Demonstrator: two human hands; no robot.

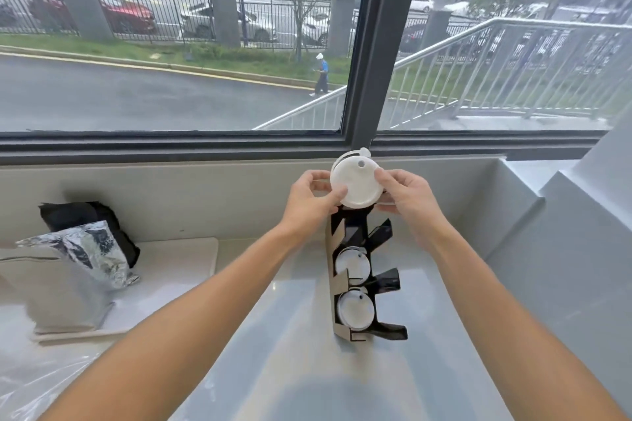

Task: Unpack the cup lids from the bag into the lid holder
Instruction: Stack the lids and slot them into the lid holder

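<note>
**White lids held above the lid holder**

Your left hand (313,198) and right hand (407,195) both grip a small stack of white cup lids (357,183), fingers curled around its opposite edges, thumbs pressed on the front face. The stack sits at the top of the black lid holder (359,280), which stands upright on the pale counter (290,352) below the window (171,44). Two lower tiers of the holder each carry white lids (354,311). Well apart to your left, a crumpled silver bag (85,249) lies beside a black pouch (78,214). Clear plastic film (30,383) covers the counter's near left corner.
</note>
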